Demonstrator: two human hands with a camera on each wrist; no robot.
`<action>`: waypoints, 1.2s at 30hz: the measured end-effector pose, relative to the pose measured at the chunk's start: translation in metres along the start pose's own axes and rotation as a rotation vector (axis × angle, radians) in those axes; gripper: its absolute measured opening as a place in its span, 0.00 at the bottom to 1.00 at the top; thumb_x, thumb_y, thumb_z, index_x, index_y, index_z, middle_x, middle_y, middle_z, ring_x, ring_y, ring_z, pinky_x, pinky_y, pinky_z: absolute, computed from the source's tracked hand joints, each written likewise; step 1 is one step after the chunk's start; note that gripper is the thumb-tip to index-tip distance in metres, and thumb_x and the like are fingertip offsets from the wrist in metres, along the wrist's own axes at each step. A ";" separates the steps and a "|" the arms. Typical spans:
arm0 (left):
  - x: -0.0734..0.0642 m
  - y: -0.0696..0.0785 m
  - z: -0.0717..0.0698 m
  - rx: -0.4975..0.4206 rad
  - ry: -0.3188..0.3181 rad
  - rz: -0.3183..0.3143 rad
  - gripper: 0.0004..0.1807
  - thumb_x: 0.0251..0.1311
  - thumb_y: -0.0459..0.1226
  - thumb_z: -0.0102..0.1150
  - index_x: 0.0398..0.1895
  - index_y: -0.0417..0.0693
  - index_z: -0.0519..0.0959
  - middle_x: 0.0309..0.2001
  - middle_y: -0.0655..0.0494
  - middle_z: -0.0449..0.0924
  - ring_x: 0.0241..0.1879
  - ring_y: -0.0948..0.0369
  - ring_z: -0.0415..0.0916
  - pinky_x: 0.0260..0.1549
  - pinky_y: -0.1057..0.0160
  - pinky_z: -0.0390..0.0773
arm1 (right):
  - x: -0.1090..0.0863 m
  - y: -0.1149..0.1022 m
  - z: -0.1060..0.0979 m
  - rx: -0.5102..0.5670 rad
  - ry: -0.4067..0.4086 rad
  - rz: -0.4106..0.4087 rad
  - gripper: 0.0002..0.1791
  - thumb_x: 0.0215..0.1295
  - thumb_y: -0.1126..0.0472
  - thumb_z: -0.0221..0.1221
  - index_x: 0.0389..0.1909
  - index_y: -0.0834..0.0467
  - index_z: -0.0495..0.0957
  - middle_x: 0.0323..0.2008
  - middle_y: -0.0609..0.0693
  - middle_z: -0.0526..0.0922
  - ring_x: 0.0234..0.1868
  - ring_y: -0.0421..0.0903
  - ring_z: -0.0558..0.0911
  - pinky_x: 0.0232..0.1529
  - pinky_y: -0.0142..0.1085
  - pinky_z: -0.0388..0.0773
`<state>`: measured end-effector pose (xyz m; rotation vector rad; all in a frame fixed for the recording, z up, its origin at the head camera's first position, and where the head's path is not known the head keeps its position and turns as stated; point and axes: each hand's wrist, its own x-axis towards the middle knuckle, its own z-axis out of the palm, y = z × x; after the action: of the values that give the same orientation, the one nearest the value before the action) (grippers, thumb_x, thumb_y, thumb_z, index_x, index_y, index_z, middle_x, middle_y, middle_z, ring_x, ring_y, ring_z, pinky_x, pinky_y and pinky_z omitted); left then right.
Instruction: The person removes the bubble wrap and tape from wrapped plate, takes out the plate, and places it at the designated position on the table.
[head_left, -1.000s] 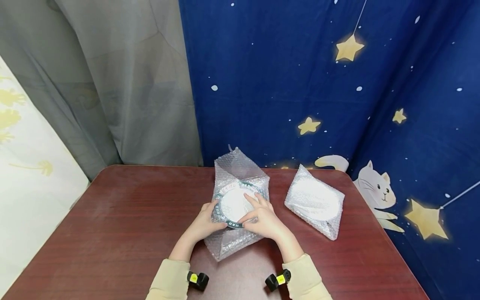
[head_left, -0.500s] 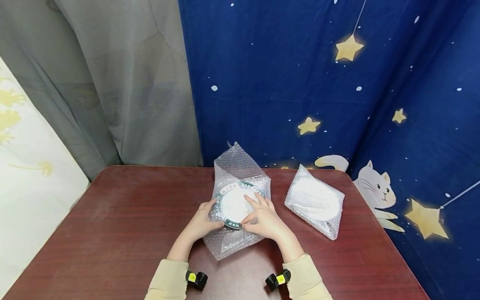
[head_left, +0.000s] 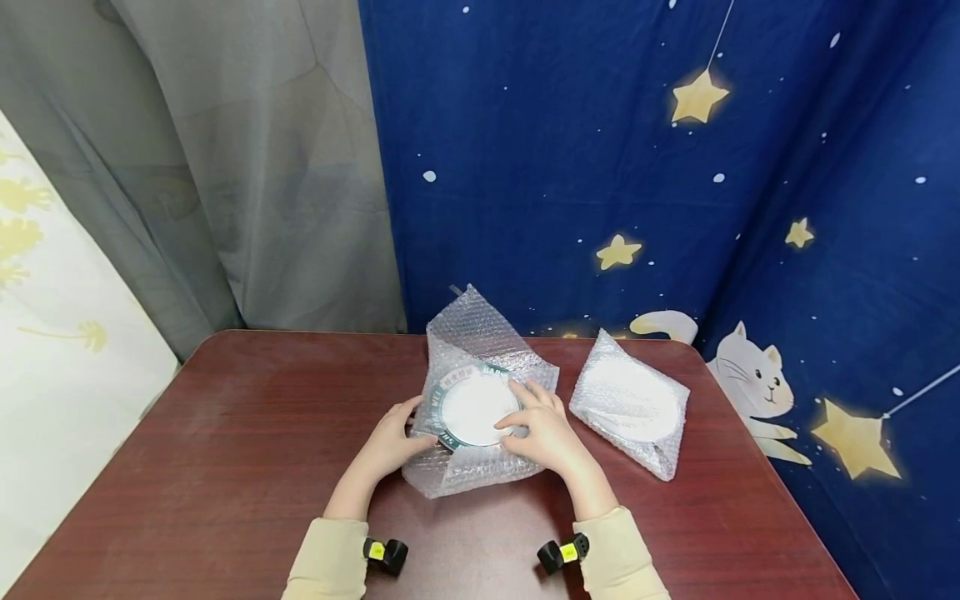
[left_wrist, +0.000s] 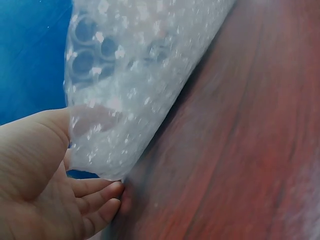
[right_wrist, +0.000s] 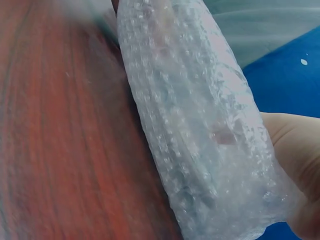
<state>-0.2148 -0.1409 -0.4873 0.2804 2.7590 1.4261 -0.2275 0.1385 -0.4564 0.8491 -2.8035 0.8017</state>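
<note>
A round disc with a white middle and a green lettered rim (head_left: 480, 408) lies flat within a clear sheet of bubble wrap (head_left: 480, 321) near the table's middle. My left hand (head_left: 390, 442) grips the left edge of the wrap. In the left wrist view its thumb shows through the bubble wrap (left_wrist: 135, 100), with the other fingers curled below the corner. From the right, my right hand (head_left: 547, 429) holds the packet, fingertips over the disc's right side. The right wrist view shows the bubble wrap (right_wrist: 190, 115) bulging up, with the thumb partly hidden behind it.
A second bubble-wrapped packet (head_left: 628, 404) with a white round thing inside lies to the right on the reddish-brown table (head_left: 262, 450). Behind the far table edge hang a grey curtain (head_left: 285, 208) and a blue curtain (head_left: 540, 167) with stars.
My hands have moved apart, the left to the left and the right to the right. The wrap's right edge has spread rightward, its near corner has drawn back, and the disc's lettering has turned.
</note>
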 end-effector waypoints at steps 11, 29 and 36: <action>0.000 -0.006 -0.014 -0.050 0.049 -0.022 0.37 0.56 0.38 0.66 0.68 0.36 0.63 0.53 0.43 0.74 0.48 0.50 0.73 0.46 0.52 0.75 | -0.006 0.013 -0.013 0.039 0.035 0.059 0.13 0.51 0.56 0.69 0.40 0.50 0.86 0.70 0.55 0.62 0.71 0.62 0.52 0.62 0.67 0.44; -0.001 -0.019 -0.033 -0.015 0.096 -0.079 0.36 0.60 0.41 0.63 0.70 0.42 0.60 0.55 0.42 0.74 0.52 0.48 0.72 0.49 0.48 0.73 | -0.012 0.031 -0.029 0.065 0.053 0.121 0.17 0.51 0.60 0.69 0.45 0.54 0.85 0.71 0.58 0.57 0.72 0.61 0.45 0.62 0.68 0.41; -0.003 -0.023 -0.036 0.007 0.102 -0.083 0.37 0.60 0.40 0.63 0.70 0.43 0.59 0.56 0.38 0.72 0.55 0.44 0.70 0.52 0.46 0.71 | -0.015 0.031 -0.034 -0.050 0.089 0.186 0.14 0.49 0.57 0.71 0.39 0.53 0.85 0.71 0.60 0.56 0.73 0.60 0.44 0.63 0.65 0.41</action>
<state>-0.2195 -0.1836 -0.4853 0.0951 2.8188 1.4500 -0.2332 0.1850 -0.4449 0.5374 -2.8397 0.7684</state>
